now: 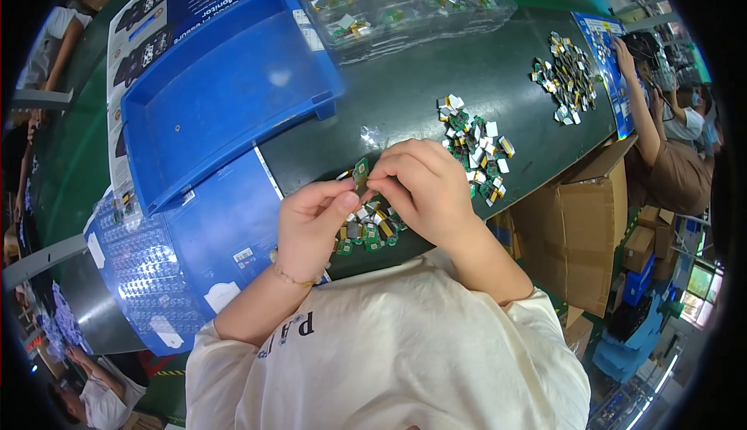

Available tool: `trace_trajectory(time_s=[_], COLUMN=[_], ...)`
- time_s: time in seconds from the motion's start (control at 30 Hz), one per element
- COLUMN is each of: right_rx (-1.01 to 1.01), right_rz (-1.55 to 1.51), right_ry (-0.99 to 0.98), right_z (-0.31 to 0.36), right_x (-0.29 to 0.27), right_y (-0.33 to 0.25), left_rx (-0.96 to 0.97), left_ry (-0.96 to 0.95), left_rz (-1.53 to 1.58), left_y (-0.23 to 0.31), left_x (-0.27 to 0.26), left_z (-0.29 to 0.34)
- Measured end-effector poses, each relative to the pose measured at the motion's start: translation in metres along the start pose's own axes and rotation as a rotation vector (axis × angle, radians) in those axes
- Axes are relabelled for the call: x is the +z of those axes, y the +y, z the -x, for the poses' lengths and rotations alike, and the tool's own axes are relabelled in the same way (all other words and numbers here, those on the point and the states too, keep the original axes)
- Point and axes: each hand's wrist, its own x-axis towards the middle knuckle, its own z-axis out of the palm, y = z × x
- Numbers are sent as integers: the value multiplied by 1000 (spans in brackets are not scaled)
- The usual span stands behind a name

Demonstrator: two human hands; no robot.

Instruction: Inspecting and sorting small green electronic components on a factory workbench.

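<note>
A small green circuit board (361, 172) is held up between two hands just above a dark desk (436, 80), near the person's chest. The left hand (311, 224) pinches the board's lower edge between thumb and forefinger. The right hand (420, 185) curls in from the right, its fingertips pressed together on the board's upper right side. The board looks to stand roughly upright, its long axis running near to far and its top pointing away from the person; its face is too small to read.

Judging from this grip, the work goes best with the board held by its edges, both hands braced close together and low over the desk, so a slip drops it only a short way.

Directly under the hands lies a small heap of similar boards (367, 231), green with yellow and white parts. To the right is a second loose pile of boards (476, 150), and farther right a third pile (566, 77) beside another person's arm (640, 111). To the left sits an empty blue plastic bin (226, 87), resting partly on a blue printed sheet (210, 228). At the far edge is a clear tray (389, 2) holding more boards. A brown cardboard box (576, 220) stands below the desk on the right.
</note>
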Motion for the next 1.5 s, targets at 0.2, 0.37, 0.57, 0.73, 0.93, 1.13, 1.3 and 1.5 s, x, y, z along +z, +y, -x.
trace_trajectory(time_s=[0.2, 0.37, 0.57, 0.73, 0.93, 1.13, 1.3, 1.5], right_rx=[-22, -37, -47, -152, -200, -53, -156, -184], right_rz=[-6, -72, -55, 135, 215, 69, 216, 202], right_ry=[-48, -10, 32, 80, 112, 134, 137, 120], right_z=[4, 8, -7, -4, 4, 4, 7, 11], right_x=[7, 10, 6, 13, 11, 13, 11, 13], right_y=[4, 0, 7, 1, -3, -2, -5, -2], left_rx=[3, -55, -105, -157, -115, -56, -42, -5], left_ry=[9, 55, 76, -60, -64, -75, -44, -16], left_rz=[-88, 82, 254, 406, 408, 337, 319, 144], left_y=[-4, -1, -3, -1, -9, -4, -2, -5], left_x=[-3, -2, -8, -10, -12, -8, -4, -6], left_z=[-1, -9, -9, -8, -6, -4, -2, -3])
